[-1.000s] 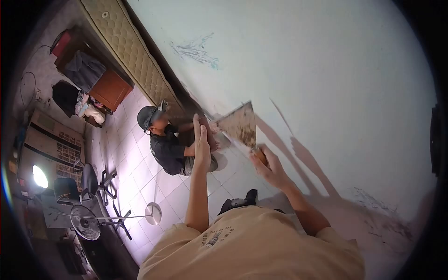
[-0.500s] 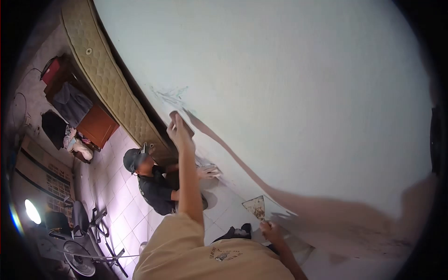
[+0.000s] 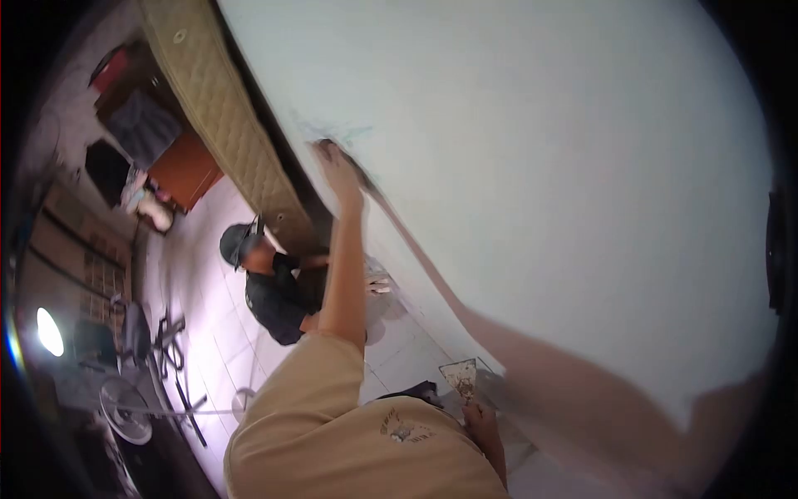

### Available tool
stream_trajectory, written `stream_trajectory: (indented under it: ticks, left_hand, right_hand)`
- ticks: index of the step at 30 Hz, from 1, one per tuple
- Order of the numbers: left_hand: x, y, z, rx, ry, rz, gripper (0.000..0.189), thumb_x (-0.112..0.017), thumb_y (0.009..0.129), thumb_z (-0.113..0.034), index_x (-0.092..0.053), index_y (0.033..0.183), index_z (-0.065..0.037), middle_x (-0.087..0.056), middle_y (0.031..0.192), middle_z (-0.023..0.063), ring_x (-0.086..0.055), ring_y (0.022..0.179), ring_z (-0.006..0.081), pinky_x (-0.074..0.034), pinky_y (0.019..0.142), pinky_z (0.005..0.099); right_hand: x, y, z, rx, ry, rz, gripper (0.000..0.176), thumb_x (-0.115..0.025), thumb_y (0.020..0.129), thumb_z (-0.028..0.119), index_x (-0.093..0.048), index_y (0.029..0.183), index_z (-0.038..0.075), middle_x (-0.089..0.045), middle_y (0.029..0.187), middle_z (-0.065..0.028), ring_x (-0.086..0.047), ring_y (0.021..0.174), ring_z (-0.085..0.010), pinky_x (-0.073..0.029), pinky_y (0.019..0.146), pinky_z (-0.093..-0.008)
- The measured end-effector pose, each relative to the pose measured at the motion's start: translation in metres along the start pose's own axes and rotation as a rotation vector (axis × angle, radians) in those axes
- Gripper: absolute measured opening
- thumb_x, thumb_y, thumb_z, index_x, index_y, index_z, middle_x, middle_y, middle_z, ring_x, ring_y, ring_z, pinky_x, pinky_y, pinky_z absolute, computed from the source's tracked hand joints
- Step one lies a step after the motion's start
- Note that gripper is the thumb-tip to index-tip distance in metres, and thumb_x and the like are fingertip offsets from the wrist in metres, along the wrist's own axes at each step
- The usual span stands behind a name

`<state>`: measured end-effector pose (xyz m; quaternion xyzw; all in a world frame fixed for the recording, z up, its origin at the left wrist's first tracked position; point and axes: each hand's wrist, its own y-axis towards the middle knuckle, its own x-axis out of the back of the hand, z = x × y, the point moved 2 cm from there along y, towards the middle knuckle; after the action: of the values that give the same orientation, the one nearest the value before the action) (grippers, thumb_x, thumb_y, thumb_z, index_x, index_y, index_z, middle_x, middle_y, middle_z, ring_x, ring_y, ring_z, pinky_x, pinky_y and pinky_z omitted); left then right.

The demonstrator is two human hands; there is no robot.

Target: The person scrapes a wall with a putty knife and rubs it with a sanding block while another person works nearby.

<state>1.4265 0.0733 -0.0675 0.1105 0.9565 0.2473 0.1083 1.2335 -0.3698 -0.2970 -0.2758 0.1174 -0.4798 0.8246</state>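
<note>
My left hand [image 3: 339,173] is stretched up against the white wall [image 3: 540,166], its fingers pressing a brown piece of sandpaper [image 3: 326,143] flat on the surface. Most of that piece is hidden beneath the hand. Faint greenish scuffs [image 3: 353,131] mark the wall just beside it. Lower down, close to my body, my right hand [image 3: 477,416] grips the handle of a putty knife [image 3: 460,376]. Its wide, stained blade points upward, apart from the wall as far as I can see.
A co-worker [image 3: 278,295] in a dark cap and shirt crouches at the wall's base, one hand [image 3: 378,285] near it. A quilted mattress [image 3: 220,108] stands upright along the left. Further off are a wooden cabinet [image 3: 187,170], a fan [image 3: 126,409] and a bright lamp [image 3: 50,331].
My left hand has slid up the wall with the sandpaper, towards the greenish scuffs. The right hand still holds the putty knife low down. The whole view has shifted slightly.
</note>
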Motion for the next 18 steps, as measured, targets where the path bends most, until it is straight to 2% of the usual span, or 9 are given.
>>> stream_trajectory:
  ticks: [1,3,7,9,12,14,16,17,18]
  left_hand:
    - [-0.001,-0.028,-0.002,0.030,-0.099,0.081,0.052,-0.036,0.090,-0.012,-0.012,0.134,0.002,-0.025,0.136,0.0203,-0.025,0.126,0.0248,-0.019,0.102,0.0300]
    - [0.001,-0.013,0.004,0.167,-0.122,0.120,0.051,-0.033,0.091,-0.017,-0.013,0.133,0.003,-0.022,0.137,0.0200,-0.024,0.126,0.0277,-0.017,0.103,0.0309]
    - [-0.030,0.130,0.088,0.263,0.035,-0.002,0.049,-0.031,0.091,-0.021,-0.019,0.130,0.006,-0.023,0.135,0.0224,-0.026,0.125,0.0312,-0.027,0.099,0.0341]
    - [-0.033,0.147,0.116,0.516,-0.390,0.115,0.047,-0.031,0.091,-0.018,-0.021,0.129,0.007,-0.025,0.135,0.0215,-0.028,0.125,0.0274,-0.031,0.096,0.0333]
    - [-0.049,0.067,0.084,0.343,-0.435,0.234,0.047,-0.032,0.091,-0.017,-0.021,0.130,0.007,-0.026,0.135,0.0205,-0.030,0.123,0.0240,-0.029,0.097,0.0302]
    - [-0.065,0.063,0.077,0.253,-0.290,0.164,0.039,-0.033,0.090,-0.018,-0.032,0.123,0.003,-0.036,0.126,0.0180,-0.036,0.118,0.0235,-0.032,0.095,0.0309]
    - [-0.060,0.058,0.084,0.196,-0.130,0.088,0.034,-0.034,0.090,-0.020,-0.042,0.116,-0.001,-0.046,0.117,0.0155,-0.042,0.112,0.0231,-0.034,0.092,0.0316]
    - [-0.065,0.087,0.088,0.227,-0.011,-0.011,0.034,-0.034,0.090,-0.020,-0.044,0.115,0.000,-0.047,0.118,0.0174,-0.045,0.110,0.0257,-0.035,0.091,0.0326]
    - [-0.076,0.138,0.102,0.259,0.100,-0.102,0.034,-0.033,0.091,-0.021,-0.045,0.114,0.001,-0.047,0.119,0.0194,-0.047,0.108,0.0284,-0.036,0.090,0.0336]
  right_hand:
    - [0.002,0.007,-0.009,-0.001,-0.070,-0.028,0.028,-0.056,0.078,0.025,-0.052,0.066,0.000,-0.048,0.055,-0.0013,-0.043,0.054,-0.0086,-0.037,0.050,-0.0275]
    - [0.009,0.008,-0.015,-0.019,-0.158,-0.039,0.028,-0.056,0.078,0.025,-0.050,0.066,0.000,-0.046,0.054,-0.0016,-0.042,0.054,-0.0088,-0.037,0.050,-0.0283]
    - [0.030,0.032,-0.020,0.008,-0.270,-0.060,0.028,-0.054,0.077,0.025,-0.051,0.066,0.000,-0.050,0.056,-0.0060,-0.043,0.053,-0.0113,-0.036,0.050,-0.0304]
    - [0.035,0.038,-0.045,0.035,-0.354,-0.061,0.029,-0.054,0.077,0.025,-0.050,0.068,-0.002,-0.051,0.057,-0.0114,-0.043,0.054,-0.0138,-0.037,0.052,-0.0331]
    - [0.042,0.051,-0.064,0.226,-0.510,-0.079,0.032,-0.054,0.076,0.027,-0.050,0.069,-0.004,-0.052,0.057,-0.0149,-0.046,0.054,-0.0175,-0.038,0.053,-0.0352]
    - [0.054,0.059,-0.051,-0.100,-0.427,-0.178,0.033,-0.055,0.075,0.028,-0.051,0.068,-0.004,-0.050,0.053,-0.0108,-0.048,0.053,-0.0161,-0.038,0.051,-0.0346]
    - [0.078,0.059,-0.060,-0.172,-0.354,-0.126,0.034,-0.055,0.075,0.028,-0.051,0.066,-0.004,-0.049,0.053,-0.0091,-0.048,0.051,-0.0151,-0.038,0.049,-0.0336]
    - [0.084,0.065,-0.067,-0.206,-0.236,-0.116,0.034,-0.055,0.075,0.028,-0.052,0.065,-0.004,-0.048,0.052,-0.0074,-0.048,0.050,-0.0140,-0.038,0.047,-0.0327]
    - [0.090,0.057,-0.059,-0.030,-0.296,-0.125,0.033,-0.055,0.076,0.028,-0.052,0.065,-0.003,-0.047,0.052,-0.0055,-0.047,0.047,-0.0125,-0.037,0.044,-0.0304]
